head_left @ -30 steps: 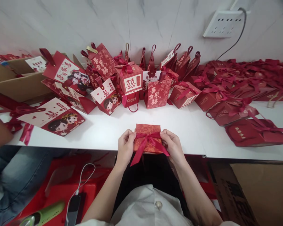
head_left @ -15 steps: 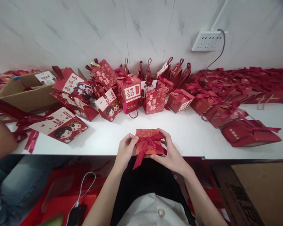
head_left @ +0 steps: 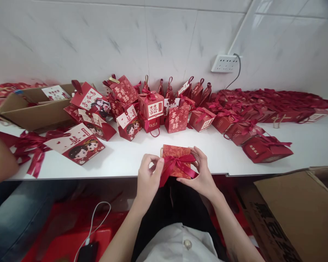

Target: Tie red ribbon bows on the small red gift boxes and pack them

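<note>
A small orange-red patterned box (head_left: 177,151) with a dark red ribbon bow (head_left: 177,162) across its front is held between my hands at the table's front edge. My left hand (head_left: 149,178) pinches the box's left side, thumb up by the ribbon, and a twisted cord handle shows just above it. My right hand (head_left: 200,174) grips the right side, with its thumb along the lower edge and the fingers at the upper right corner. One ribbon tail hangs beside my left thumb.
Red gift boxes (head_left: 177,120) stand along the white table (head_left: 120,160). A cardboard box (head_left: 38,112) sits at the left, another (head_left: 297,196) at the lower right. Another person's arm (head_left: 1,158) reaches in at the left. A phone (head_left: 88,251) with a white cable lies below.
The view has shifted. The held box is now slightly tilted and turned, its cord handle showing at the left. My left hand covers more of the ribbon's left side.
</note>
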Motion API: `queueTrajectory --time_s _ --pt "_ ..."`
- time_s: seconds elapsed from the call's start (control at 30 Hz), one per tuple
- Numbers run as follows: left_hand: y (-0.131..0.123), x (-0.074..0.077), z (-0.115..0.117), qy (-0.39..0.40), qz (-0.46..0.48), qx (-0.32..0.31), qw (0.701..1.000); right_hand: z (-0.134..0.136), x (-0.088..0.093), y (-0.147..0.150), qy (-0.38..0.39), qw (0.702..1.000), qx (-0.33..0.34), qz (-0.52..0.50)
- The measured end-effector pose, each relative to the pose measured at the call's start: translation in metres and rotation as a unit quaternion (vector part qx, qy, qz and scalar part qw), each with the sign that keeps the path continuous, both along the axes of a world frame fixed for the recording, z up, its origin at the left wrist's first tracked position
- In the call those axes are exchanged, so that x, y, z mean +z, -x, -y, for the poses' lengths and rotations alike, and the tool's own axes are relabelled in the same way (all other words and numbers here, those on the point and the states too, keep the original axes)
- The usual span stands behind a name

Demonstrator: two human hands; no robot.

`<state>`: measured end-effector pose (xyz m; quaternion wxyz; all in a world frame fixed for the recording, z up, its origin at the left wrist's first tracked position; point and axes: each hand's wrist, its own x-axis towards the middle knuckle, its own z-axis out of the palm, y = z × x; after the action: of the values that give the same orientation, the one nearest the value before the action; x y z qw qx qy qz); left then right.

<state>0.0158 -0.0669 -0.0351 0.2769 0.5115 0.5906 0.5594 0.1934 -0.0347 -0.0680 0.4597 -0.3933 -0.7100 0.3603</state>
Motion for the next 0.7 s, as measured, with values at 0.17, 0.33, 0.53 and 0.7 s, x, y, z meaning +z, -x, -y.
queueTrajectory --time_s 0.17,0.33,0.53,0.7 --pt "-0.013 0.011 0.01 -0.29 -0.316 0.03 0.903 0.015 0.005 -0.003 -0.017 0.998 -0.054 -0.001" --pt "-0.021 0.013 0.007 -0.382 -0.303 -0.03 0.873 0.029 0.009 -0.01 -0.025 0.994 -0.099 -0.024" --pt "-0.016 0.005 -0.014 -0.216 -0.076 -0.083 0.97 0.042 0.02 -0.026 -0.052 0.987 -0.154 0.01" --pt "-0.024 0.006 -0.028 -0.092 0.03 -0.166 0.981 0.054 0.027 -0.035 -0.072 0.977 -0.196 0.04"
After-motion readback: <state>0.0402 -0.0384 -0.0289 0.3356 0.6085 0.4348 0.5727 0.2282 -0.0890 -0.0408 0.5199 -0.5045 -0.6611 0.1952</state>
